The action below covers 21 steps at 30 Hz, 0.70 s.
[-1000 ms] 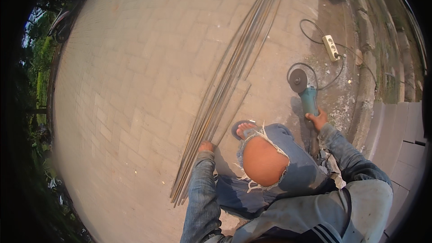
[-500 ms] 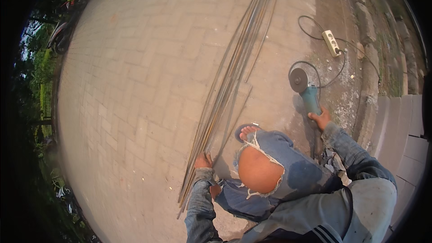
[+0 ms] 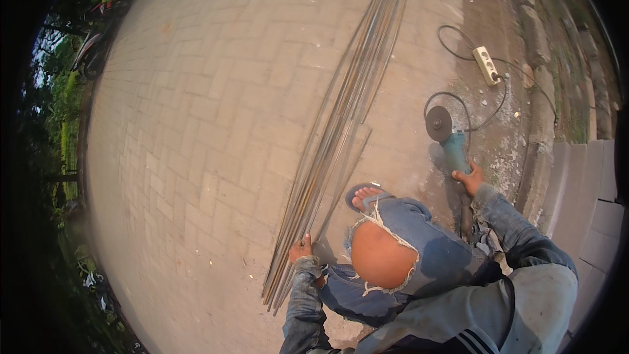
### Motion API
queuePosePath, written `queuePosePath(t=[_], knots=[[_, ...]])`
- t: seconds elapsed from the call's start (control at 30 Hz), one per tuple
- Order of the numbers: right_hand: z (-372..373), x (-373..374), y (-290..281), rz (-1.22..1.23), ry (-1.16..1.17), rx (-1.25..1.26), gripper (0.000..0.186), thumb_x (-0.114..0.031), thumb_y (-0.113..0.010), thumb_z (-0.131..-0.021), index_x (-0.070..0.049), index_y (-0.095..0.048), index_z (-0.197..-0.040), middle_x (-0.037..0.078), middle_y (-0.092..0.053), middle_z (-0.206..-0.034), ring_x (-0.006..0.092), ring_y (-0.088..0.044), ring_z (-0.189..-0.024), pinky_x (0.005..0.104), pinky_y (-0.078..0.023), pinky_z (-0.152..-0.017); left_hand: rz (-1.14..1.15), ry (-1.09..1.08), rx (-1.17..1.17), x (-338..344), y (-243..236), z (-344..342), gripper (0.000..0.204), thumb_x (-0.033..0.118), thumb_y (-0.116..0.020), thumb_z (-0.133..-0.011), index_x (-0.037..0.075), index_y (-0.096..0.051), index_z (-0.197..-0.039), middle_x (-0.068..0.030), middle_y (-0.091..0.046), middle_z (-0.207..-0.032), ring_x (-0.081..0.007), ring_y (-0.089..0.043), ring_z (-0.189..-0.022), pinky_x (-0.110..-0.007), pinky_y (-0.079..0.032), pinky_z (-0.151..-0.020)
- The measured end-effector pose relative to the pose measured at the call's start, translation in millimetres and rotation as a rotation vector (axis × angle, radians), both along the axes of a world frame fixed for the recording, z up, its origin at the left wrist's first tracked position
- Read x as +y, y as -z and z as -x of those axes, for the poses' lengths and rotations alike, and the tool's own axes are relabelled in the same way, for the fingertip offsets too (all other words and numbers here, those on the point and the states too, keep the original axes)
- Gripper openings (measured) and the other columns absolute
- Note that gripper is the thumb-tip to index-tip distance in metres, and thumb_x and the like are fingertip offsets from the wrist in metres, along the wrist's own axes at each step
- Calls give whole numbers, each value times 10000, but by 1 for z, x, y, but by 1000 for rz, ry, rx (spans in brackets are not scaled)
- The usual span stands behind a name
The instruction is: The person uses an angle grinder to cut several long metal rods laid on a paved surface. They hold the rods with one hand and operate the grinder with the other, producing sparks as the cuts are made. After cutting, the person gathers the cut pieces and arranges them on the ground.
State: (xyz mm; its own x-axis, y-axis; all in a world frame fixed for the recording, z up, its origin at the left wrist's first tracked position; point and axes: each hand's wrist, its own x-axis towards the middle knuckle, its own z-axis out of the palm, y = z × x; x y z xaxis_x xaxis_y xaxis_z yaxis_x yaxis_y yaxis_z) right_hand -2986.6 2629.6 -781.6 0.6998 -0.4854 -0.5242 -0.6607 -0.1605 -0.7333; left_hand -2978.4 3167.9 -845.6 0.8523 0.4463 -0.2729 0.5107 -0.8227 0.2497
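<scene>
Crouching, we press our left hand [image 3: 301, 249] down on the near ends of the steel rods [image 3: 341, 124], which run straight away from it, while our right hand [image 3: 470, 178] stays wrapped around the angle grinder [image 3: 449, 136].

A bundle of long thin rusty steel rods [image 3: 341, 131] lies flat on the brick paving, running diagonally away, while to the right of it a teal angle grinder [image 3: 449, 137] rests on the ground, its round disc pointing away, apparently not spinning, its cord trailing behind.
</scene>
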Motion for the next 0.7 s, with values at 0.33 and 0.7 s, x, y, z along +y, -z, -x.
queuePosePath(t=[0.33,0.7], knots=[[-17,2,-21,-96,37,-10,689,-235,-732,-666,80,-455,-1211,180,-599,-1018,233,-595,-896,338,-475,-771,132,4,-181,12,15,8,630,562,-603,-747,28,-407,-476,-105,-283,-434,-204,-269,-412,-428,-218,-428],[-21,0,1,-83,46,-34,642,-273,-735,-657,40,-508,-1169,164,-614,-984,235,-596,-878,335,-469,-762,544,-74,-332,11,2,3,654,542,-637,-755,45,-325,-467,-25,-245,-438,-121,-230,-435,-367,-163,-408]])
